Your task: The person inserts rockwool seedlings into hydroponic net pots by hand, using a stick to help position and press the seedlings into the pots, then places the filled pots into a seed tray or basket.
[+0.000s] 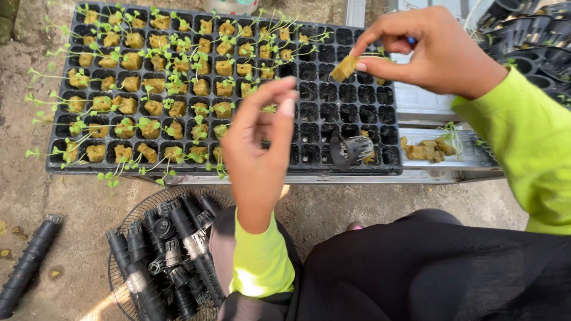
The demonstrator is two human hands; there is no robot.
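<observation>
1. Seedling cube (345, 67) is looking light, spongy and crumbly, with a frail sprout, above the black tray (333, 113).
2. My left hand (257, 139) is hovering with fingers loosely apart, holding nothing.
3. My right hand (434, 50) is pinching the cube's sides with its fingertips.

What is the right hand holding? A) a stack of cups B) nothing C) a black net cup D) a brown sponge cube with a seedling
D: the right hand pinches a brown sponge cube in its fingers above the black seedling tray.
</observation>
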